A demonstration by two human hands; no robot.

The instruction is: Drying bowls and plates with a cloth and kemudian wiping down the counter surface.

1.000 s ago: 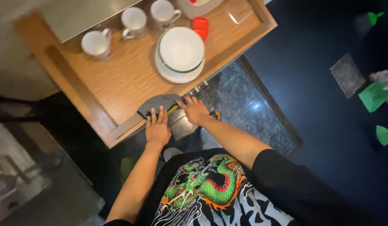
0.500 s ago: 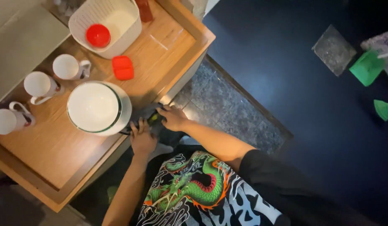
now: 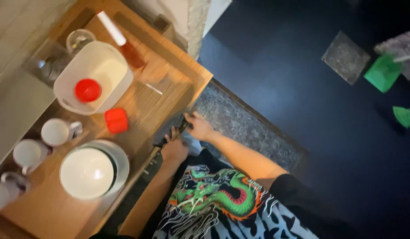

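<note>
Both my hands on a dark object at the near edge of the wooden counter, centre of frame.

Counter fills the left half, running diagonally; grey speckled mat lies just right of it on the dark floor. Stacked white bowl and plate sit lower left; white tub with a red lid inside sits upper left, small red container between the two. Three white cups line the left edge. My left hand and right hand are just beside each other, fingers curled around the dark object at the counter edge; blurred, so I cannot tell how firm the clasp is.
</note>
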